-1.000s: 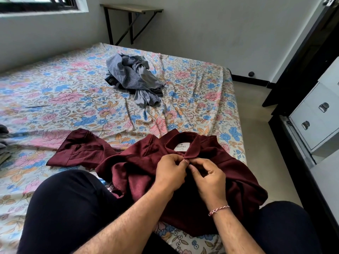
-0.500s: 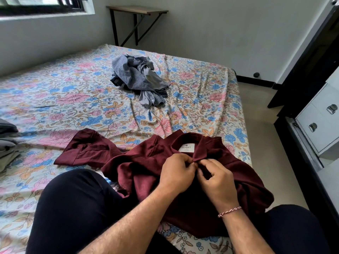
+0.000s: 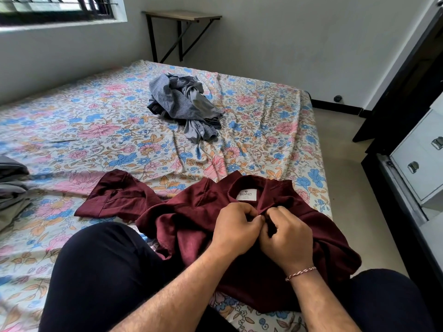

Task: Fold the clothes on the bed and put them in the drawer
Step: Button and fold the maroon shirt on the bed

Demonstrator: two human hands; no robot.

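A maroon shirt [image 3: 191,212] lies across my lap and the flowered bed [image 3: 96,130], collar and white label facing away from me, one sleeve spread to the left. My left hand [image 3: 236,226] and my right hand [image 3: 286,238] meet just below the collar, and each pinches the shirt's front edge with curled fingers. A heap of grey and blue clothes [image 3: 184,104] sits further back on the bed. White drawers [image 3: 419,161] with metal handles stand at the right.
Grey folded cloth [image 3: 12,188] lies at the bed's left edge. My dark-trousered knees [image 3: 107,271] frame the shirt. A wall shelf on black brackets [image 3: 179,17] hangs behind the bed. Bare floor [image 3: 347,144] runs between bed and dark cabinet [image 3: 407,80].
Both hands stay pinched together on the shirt's front below the collar, with only small finger shifts. The view has tilted up a little.
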